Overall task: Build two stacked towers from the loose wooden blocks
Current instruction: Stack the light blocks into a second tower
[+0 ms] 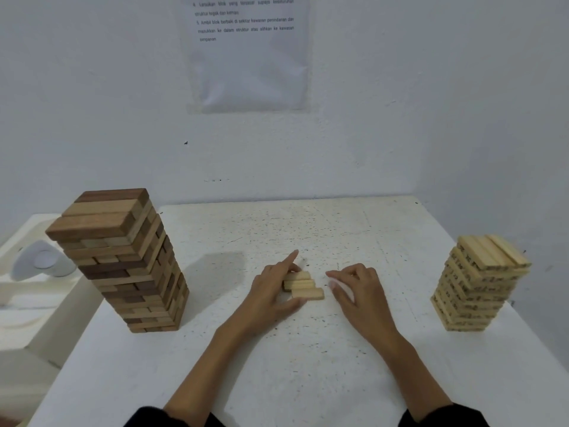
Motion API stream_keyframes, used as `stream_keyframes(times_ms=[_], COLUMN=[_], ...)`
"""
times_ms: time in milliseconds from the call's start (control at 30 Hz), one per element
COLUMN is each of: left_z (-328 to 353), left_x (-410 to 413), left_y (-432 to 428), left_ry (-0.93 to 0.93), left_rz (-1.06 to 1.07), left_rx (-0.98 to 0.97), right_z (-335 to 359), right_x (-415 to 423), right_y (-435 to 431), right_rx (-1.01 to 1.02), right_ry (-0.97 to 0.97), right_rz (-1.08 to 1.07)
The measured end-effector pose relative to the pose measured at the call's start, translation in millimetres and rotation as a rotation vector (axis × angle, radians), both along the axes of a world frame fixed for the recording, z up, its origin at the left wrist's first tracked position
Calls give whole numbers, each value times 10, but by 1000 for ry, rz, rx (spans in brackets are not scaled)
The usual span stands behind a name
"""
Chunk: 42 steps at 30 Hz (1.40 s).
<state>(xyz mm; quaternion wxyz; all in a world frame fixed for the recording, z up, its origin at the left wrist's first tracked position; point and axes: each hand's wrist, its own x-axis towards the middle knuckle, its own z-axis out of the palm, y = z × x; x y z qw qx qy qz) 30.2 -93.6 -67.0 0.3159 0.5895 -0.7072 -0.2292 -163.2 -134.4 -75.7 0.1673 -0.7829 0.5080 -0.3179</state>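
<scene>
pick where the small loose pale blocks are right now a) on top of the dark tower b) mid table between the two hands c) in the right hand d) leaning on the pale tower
b: the loose pale blocks lie flat on the table, the left hand touching them and the right hand close beside, well away from the dark tower and the pale tower.

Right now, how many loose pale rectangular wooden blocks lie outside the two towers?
3, side by side between left hand and right hand: far block, middle block, near block. The left hand may hide more.
</scene>
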Motion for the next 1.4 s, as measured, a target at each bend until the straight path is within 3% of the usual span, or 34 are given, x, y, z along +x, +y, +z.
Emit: stream_keyframes(times_ms=[67,167,367,633,833,1000,1133,1400], left_z=[35,30,-32,-70,-25,6,-22,-14], left_x=[22,71,48,26,81,-5,-55,44], left_y=[41,153,197,160,162,215,203,149], left_ry=[-102,-324,-530,-572,-498,-494,-497,-405], left_rz=[-13,46,36,20,59,70,47,52], left_rx=[6,172,193,179,192,227,212,209], right_z=[24,55,58,50,63,55,32,19], right_x=[-11,-11,25,101,63,98,96,66], right_y=[60,119,136,139,56,112,113,-18], right_rx=[94,135,128,95,151,108,102,146], right_ry=[193,429,566,552,366,512,523,335], right_rz=[60,109,188,200,164,197,194,223])
